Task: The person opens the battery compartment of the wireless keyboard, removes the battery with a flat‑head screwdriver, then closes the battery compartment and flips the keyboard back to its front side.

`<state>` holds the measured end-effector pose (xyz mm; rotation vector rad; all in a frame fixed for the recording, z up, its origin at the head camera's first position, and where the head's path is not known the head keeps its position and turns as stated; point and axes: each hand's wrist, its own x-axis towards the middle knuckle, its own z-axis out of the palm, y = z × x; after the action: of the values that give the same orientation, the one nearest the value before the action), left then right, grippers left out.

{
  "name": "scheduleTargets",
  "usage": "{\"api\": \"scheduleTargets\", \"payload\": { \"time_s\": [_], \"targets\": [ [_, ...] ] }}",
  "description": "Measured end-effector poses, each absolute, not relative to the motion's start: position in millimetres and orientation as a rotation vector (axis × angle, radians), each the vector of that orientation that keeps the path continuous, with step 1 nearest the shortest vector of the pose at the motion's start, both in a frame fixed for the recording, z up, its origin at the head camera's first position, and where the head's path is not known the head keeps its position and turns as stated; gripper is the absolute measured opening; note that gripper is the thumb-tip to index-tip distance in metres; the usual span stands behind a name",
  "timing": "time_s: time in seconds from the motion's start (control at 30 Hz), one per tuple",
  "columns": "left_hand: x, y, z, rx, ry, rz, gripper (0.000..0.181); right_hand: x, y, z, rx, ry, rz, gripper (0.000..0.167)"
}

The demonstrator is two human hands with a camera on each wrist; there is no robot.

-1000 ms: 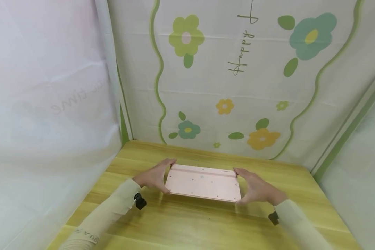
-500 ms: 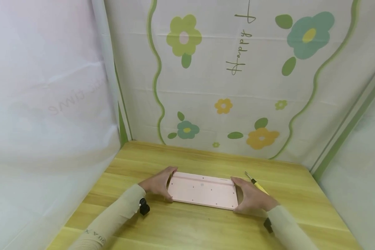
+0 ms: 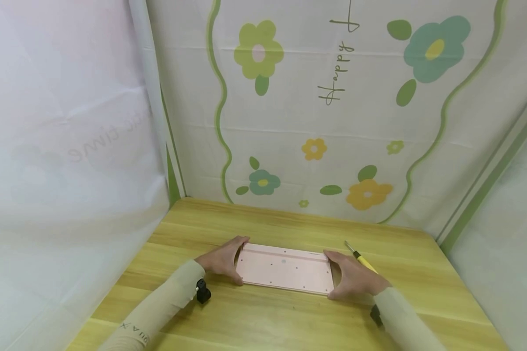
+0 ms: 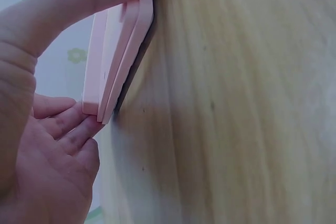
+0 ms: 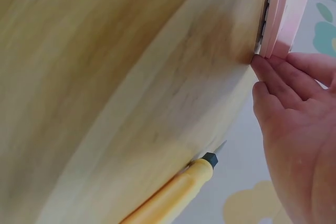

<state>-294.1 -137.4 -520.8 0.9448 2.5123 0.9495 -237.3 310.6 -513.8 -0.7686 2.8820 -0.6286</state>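
Observation:
A pink keyboard [image 3: 285, 270] lies face down on the wooden table, its flat underside dotted with small screws. A raised ridge runs along its far edge. My left hand [image 3: 223, 259] grips the left short end, thumb at the near corner and fingers at the far one. At the opposite end my right hand [image 3: 355, 277] holds the keyboard the same way. In the left wrist view, the layered pink edge [image 4: 118, 61] sits between thumb and fingers, with a dark strip on the table side. Fingertips of the right hand [image 5: 302, 108] touch a corner in the right wrist view.
A yellow-handled screwdriver [image 3: 365, 262] lies behind my right hand, partly hidden by it, its tip pointing to the back. White cloth with printed flowers [image 3: 314, 148] hangs at the table's back edge. Further white cloth [image 3: 70, 195] closes off both sides.
Both hands have brought the keyboard down and slightly toward me onto the table. The screwdriver, hidden earlier, has come into view beside my right hand. Over the last half second little has moved.

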Motion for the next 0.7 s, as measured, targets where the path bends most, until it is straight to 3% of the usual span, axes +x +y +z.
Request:
{"api": "scheduleTargets", "payload": {
  "time_s": [0.3, 0.57, 0.7],
  "targets": [
    [-293.1, -142.2, -516.2, 0.916, 2.479, 0.941, 0.134, -237.4, 322.8, -506.8, -0.699, 2.89, -0.648, 0.122],
    [-297.0, -151.0, -517.9, 0.933, 2.497, 0.887, 0.129, -234.7, 352.8, -485.2, -0.873, 3.153, -0.594, 0.068],
    [-298.5, -152.0, -518.1, 0.952, 2.506, 0.854, 0.129, -229.1, 371.2, -478.6, -0.794, 3.244, -0.57, 0.053]
  ]
}}
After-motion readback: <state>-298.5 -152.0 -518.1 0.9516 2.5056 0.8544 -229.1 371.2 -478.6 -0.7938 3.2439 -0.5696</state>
